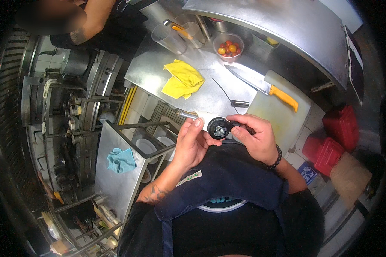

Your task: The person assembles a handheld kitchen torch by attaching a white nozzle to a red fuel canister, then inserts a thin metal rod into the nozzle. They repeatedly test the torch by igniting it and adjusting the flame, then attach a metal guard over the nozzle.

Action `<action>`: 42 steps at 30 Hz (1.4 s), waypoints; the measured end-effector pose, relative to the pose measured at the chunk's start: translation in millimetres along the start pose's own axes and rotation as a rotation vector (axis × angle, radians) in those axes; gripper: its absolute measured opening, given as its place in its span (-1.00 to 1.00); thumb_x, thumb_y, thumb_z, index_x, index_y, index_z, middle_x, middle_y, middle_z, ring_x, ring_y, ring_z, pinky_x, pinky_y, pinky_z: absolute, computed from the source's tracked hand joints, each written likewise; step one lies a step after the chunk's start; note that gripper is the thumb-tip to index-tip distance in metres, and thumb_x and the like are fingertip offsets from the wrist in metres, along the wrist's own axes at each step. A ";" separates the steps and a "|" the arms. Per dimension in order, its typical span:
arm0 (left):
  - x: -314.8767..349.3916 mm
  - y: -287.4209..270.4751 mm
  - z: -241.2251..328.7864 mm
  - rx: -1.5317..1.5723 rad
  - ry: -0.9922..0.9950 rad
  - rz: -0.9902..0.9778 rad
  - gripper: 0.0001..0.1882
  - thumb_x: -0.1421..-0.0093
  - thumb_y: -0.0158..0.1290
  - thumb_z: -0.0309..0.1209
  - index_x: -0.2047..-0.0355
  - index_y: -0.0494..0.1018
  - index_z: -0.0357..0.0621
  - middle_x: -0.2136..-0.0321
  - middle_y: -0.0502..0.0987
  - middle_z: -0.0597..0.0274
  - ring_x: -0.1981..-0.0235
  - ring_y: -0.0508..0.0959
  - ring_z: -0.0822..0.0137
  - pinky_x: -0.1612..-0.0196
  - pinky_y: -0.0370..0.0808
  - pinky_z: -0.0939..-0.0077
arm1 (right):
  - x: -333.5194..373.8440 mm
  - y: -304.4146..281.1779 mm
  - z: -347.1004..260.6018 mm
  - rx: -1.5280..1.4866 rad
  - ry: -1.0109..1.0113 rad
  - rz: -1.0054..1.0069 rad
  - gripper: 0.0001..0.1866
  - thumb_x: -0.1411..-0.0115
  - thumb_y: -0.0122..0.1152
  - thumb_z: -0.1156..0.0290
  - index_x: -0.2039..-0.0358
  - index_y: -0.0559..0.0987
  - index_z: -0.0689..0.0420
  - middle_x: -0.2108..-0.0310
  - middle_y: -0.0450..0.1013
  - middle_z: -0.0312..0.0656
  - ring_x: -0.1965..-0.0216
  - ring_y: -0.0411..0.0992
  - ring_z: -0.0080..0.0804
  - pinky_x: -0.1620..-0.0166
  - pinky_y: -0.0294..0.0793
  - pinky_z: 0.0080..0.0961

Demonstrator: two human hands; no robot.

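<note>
The left hand (192, 143) has its thumb and fingers wrapped around the pale body of a white-and-black device (219, 128), and from my distant seat I read that as the steadying grip. The right hand (257, 137) grasps the device too, pinching a black part beside the round disc between thumb and fingers, I think for finer control. So the device sits between both hands, in front of the apron (227, 165), its metal-centred disc turned up toward my camera, probably so it can be looked at; a metal rod (188, 114) juts out just beyond the left fingertips. Past the right hand lies a pale cutting board (272, 115), with an orange-handled knife (266, 87) resting partly across it, its blade pointing away from that hand, which seems the safer way round. Ahead of the left hand is a crumpled yellow cloth (182, 80), presumably within reach for wiping; farther ahead, a bowl (241, 43) gathers red and yellow tomatoes (230, 47). I can make out no writing on the device. Nearer me than the hands, a pale patch (188, 177) on the apron carries green marks, and a blue-and-white package (307, 172) beyond the right wrist bears pale lettering.
</note>
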State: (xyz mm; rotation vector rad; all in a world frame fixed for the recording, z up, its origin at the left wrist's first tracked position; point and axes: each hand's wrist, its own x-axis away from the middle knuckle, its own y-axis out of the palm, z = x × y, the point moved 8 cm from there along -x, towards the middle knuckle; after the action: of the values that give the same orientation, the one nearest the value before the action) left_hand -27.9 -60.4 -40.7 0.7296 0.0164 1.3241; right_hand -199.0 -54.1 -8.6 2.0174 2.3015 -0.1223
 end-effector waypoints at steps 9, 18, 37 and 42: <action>-1.9 -2.5 -4.4 0.071 -0.043 -0.069 -0.49 -0.36 -0.03 -0.07 -0.01 0.29 -0.32 0.28 0.58 -0.05 0.40 0.66 0.21 0.36 0.66 0.41 | -0.2 0.0 1.7 -0.021 0.014 -0.008 -0.72 -0.24 0.27 0.40 0.07 0.59 0.25 0.40 0.51 -0.19 0.44 0.38 -0.61 0.33 0.37 -0.63; -1.9 1.5 -0.1 0.063 0.036 -0.072 -0.56 -0.35 0.01 -0.15 0.04 0.20 -0.26 0.34 0.55 -0.01 0.45 0.64 0.24 0.39 0.64 0.43 | 0.4 1.4 6.1 -0.023 0.025 -0.024 -0.72 -0.26 0.24 0.40 0.07 0.58 0.27 0.40 0.50 -0.17 0.41 0.40 -0.56 0.30 0.38 -0.59; 3.2 10.5 1.4 0.157 0.003 -0.073 -0.52 -0.34 0.03 -0.19 -0.11 0.22 -0.24 0.13 0.52 0.02 0.18 0.61 0.26 0.28 0.68 0.32 | 3.4 -1.7 -9.3 0.055 -0.139 0.055 -0.74 -0.17 0.31 0.49 0.11 0.61 0.22 0.39 0.46 -0.21 0.53 0.32 -0.57 0.45 0.28 -0.62; 1.9 6.3 -9.4 0.139 -0.082 -0.075 -0.40 -0.33 0.06 -0.23 -0.25 0.15 -0.25 0.06 0.51 0.08 0.08 0.57 0.29 0.14 0.60 0.40 | 3.4 4.2 2.6 -0.115 -0.035 -0.047 -0.64 -0.21 0.31 0.47 -0.01 0.52 0.23 0.27 0.45 -0.25 0.40 0.37 -0.59 0.33 0.38 -0.67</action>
State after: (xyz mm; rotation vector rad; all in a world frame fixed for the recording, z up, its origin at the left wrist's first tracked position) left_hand -36.6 -53.9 -44.2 0.8925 0.0706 1.2290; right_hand -195.3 -50.6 -11.6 1.8931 2.2792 -0.0270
